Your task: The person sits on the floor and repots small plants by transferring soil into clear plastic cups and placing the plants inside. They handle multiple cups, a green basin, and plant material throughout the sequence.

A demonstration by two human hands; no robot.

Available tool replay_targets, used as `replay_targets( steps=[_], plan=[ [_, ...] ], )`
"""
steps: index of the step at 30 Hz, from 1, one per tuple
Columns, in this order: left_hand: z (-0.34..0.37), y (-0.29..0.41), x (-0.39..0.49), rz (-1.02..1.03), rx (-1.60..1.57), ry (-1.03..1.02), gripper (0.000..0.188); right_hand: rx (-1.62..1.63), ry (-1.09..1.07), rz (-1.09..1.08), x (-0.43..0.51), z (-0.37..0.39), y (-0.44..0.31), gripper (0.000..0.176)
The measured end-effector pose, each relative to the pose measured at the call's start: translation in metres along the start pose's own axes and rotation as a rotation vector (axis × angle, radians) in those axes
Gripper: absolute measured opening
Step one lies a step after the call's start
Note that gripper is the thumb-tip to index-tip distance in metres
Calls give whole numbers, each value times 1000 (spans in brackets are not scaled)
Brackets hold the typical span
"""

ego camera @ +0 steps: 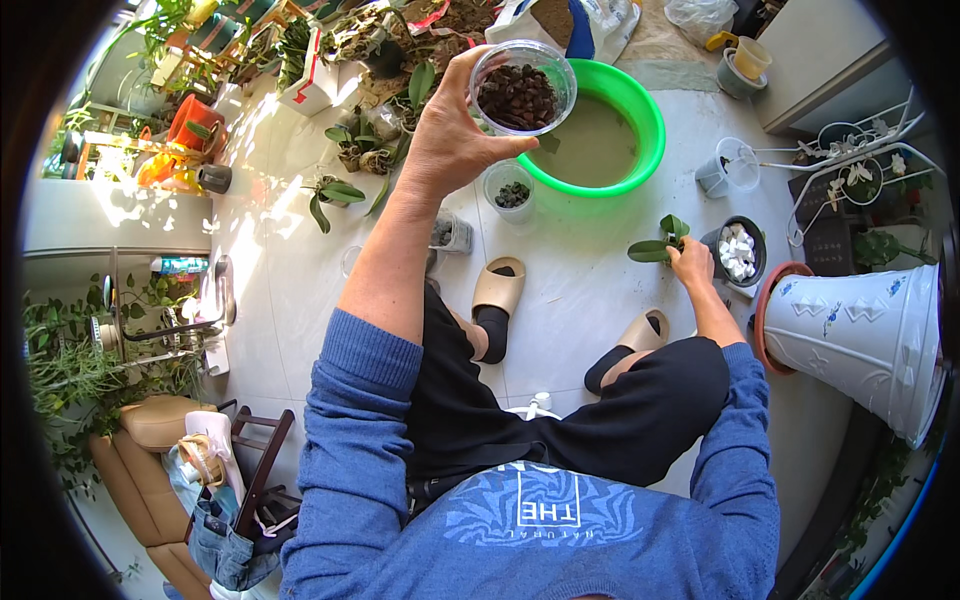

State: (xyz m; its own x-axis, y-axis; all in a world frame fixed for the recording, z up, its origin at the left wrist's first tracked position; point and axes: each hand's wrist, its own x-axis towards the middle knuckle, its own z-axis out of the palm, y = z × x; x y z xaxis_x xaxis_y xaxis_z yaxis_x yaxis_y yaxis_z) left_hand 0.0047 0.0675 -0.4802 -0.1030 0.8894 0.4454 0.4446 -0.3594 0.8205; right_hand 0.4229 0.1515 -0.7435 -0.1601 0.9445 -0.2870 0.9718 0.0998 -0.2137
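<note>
My left hand (pixel 463 124) holds up a clear plastic cup (pixel 523 88) by its side. Dark brown chunks, like bark or grit, partly fill the cup. Low on the right, my right hand (pixel 691 261) pinches a small orchid plant (pixel 655 250) near the base of its broad green leaves; its roots are hidden. Beside that hand stands a dark pot (pixel 739 251) of white foam pieces. A green basin (pixel 651 142) of murky water is behind the raised cup. Another clear cup (pixel 512 196), with dark grey stones, stands on the floor below it.
Several small orchids (pixel 337 191) lie on the tiled floor to the left. An empty clear pot (pixel 727 169) is at the right, near a white wire plant stand (pixel 847 154). A large white planter (pixel 851 319) stands close to my right arm. My slippers (pixel 499 285) are on the floor.
</note>
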Motion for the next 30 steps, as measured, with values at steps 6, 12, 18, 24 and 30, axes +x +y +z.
replay_targets(
  steps=[6, 12, 18, 24, 30],
  plan=[
    [-10, -3, 2, -33, -53, 83, 100, 143, 410, -102, -10, -17, -12, 50],
    [-6, 23, -5, -47, -80, 57, 104, 429, 541, -133, -29, -43, -11, 48],
    [-8, 16, -4, -32, -189, 111, 101, 630, 596, -152, -59, -82, -21, 43],
    [-9, 27, -10, -81, -306, 98, 91, 977, 365, -244, -99, -146, -25, 31],
    [-23, 30, -13, -134, -356, 142, 81, 898, 300, -382, -175, -208, -82, 26]
  ],
)
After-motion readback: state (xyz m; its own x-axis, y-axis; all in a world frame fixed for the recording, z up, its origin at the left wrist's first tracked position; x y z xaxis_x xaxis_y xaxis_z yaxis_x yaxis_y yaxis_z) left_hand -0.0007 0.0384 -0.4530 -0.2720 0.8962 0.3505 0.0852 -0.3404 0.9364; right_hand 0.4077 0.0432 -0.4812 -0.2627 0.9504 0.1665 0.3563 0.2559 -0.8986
